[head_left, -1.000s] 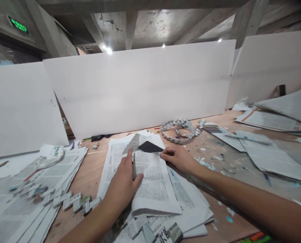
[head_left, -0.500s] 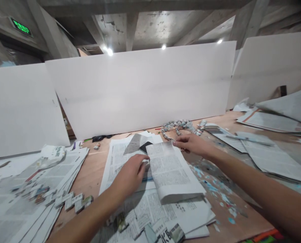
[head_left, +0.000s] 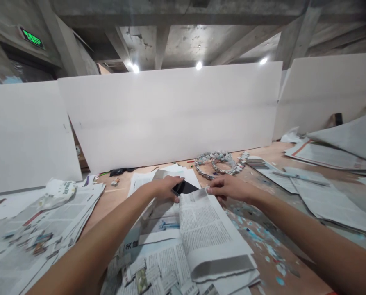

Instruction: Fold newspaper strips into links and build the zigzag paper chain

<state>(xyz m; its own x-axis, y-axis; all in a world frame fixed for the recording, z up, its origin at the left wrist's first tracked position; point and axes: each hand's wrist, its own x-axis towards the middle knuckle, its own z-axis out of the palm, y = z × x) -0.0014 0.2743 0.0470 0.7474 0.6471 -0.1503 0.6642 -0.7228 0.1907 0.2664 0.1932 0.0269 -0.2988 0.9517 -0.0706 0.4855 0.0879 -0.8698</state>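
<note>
Over the pile (head_left: pixel 162 237), the left hand (head_left: pixel 164 188) grips the phone (head_left: pixel 186 187) by its left end; the right hand (head_left: pixel 230 188) pinches the folded paper's far corner, apparently steadying it.

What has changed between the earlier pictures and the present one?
The folded sheet, pinched by the right hand, has moved to the right. The left hand has moved forward and taken hold of the phone by its left end. The paper rings and white bag stayed in place.
</note>
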